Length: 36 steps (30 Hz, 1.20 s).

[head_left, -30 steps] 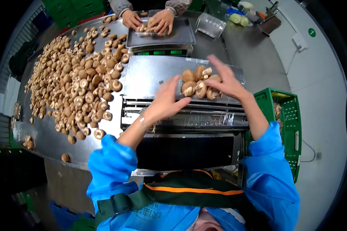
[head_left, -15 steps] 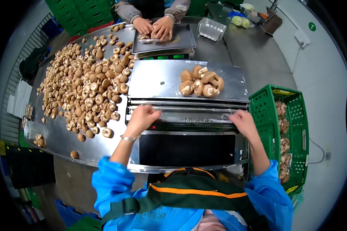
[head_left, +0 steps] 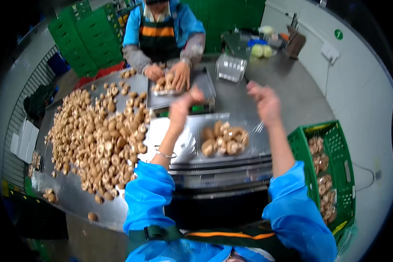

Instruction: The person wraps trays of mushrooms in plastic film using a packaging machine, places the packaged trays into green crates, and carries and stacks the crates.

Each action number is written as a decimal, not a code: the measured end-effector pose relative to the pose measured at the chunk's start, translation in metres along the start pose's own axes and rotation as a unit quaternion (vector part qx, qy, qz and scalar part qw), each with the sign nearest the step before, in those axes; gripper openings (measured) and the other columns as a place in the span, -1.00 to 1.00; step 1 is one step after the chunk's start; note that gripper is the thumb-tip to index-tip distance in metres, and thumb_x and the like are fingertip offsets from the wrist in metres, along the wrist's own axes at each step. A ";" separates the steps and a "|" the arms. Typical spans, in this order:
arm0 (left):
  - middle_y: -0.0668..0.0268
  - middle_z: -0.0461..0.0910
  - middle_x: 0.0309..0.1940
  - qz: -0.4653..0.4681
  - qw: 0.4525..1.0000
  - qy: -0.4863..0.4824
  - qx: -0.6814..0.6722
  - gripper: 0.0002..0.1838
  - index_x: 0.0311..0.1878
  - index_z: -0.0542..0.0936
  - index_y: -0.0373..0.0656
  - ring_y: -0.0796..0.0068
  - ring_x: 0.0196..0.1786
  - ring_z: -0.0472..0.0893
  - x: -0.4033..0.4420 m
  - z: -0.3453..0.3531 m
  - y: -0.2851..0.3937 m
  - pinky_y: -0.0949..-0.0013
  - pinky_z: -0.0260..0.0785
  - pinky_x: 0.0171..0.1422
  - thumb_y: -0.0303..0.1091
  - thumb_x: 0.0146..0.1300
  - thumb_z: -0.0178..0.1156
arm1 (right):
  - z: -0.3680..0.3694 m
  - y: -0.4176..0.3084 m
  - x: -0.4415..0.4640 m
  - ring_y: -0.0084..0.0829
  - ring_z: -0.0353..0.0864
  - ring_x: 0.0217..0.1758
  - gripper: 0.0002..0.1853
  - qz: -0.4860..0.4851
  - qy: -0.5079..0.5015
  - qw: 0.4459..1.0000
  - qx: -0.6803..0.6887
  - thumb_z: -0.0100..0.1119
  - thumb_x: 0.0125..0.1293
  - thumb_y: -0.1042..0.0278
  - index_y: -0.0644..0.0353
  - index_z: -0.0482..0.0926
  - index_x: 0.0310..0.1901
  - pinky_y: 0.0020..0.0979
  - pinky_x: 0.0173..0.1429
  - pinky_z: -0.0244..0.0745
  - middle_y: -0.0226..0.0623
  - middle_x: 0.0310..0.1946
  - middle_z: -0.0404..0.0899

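The left hand (head_left: 182, 109) is raised beyond the wrapper's plate (head_left: 260, 146), its forearm angled forward and slightly inward, with a bracelet (head_left: 166, 153) worn at the wrist. The right hand (head_left: 266, 107) is held at about the same height in the view, its forearm nearly upright there, wrist bent and knuckles turned inward. Fingers of both hands are curled and pinched on clear film (head_left: 258, 126); its edge at the fingertips is too blurred to be traced. The packed mushrooms (head_left: 225, 139) are seated on the plate, between and nearer than the hands, with film creases seen beside them. The left hand is seen overlapping the near edge of the scale (head_left: 203, 83), with a co-worker's hand (head_left: 180, 75) just beyond. Bare table (head_left: 288, 87) is noted beyond and to the right of the right hand; clear boxes (head_left: 231, 67) are stacked ahead, between the two hands' lines. The right forearm is flanked by a green crate (head_left: 343, 153), set apart from it; the loose pile (head_left: 105, 139) is spread left of the plate.
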<state>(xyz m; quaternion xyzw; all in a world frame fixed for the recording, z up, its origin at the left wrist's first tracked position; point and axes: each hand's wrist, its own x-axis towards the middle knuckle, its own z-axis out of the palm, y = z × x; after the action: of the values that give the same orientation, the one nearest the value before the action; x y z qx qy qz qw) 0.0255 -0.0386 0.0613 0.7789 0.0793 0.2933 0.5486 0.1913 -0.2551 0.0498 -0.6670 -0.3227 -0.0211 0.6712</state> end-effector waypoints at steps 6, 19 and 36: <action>0.34 0.54 -0.30 -0.134 0.943 -0.299 -0.055 -0.69 -0.05 0.50 -0.19 0.53 -0.29 0.47 -0.008 0.029 -0.112 0.48 0.31 -0.26 -0.27 0.28 -0.13 | 0.015 0.061 -0.038 -0.62 0.48 -0.43 -0.68 0.161 -0.333 0.922 -0.117 0.01 0.20 0.22 0.29 0.54 -0.16 -0.65 -0.32 0.36 -0.41 -0.32 0.57; 0.15 0.46 -0.20 -0.225 0.872 -0.417 -0.120 -0.26 0.17 0.23 -0.25 0.47 -0.35 0.52 -0.081 -0.029 0.028 0.48 0.46 -0.41 0.27 0.24 -0.28 | -0.028 -0.030 -0.100 -0.43 0.58 -0.23 -0.40 0.420 -0.301 0.852 0.082 -0.32 0.33 -0.14 0.26 0.33 0.10 -0.55 -0.41 0.54 -0.20 -0.12 0.50; 0.33 0.57 -0.35 -0.401 0.885 -0.054 -0.229 -0.72 -0.32 0.50 -0.19 0.58 -0.37 0.58 -0.285 -0.031 -0.043 0.60 0.39 -0.38 -0.19 0.32 -0.06 | -0.048 -0.041 -0.310 -0.55 0.52 -0.44 -0.42 0.531 -0.112 0.839 0.040 -0.25 0.33 -0.08 0.27 0.25 0.15 -0.62 -0.54 0.41 -0.25 -0.41 0.50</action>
<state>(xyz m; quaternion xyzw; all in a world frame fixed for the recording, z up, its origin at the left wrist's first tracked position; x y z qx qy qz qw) -0.2150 -0.1235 -0.0761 0.5477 0.2858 0.0152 0.7862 -0.0537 -0.4276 -0.0521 -0.7065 0.0079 0.4265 0.5647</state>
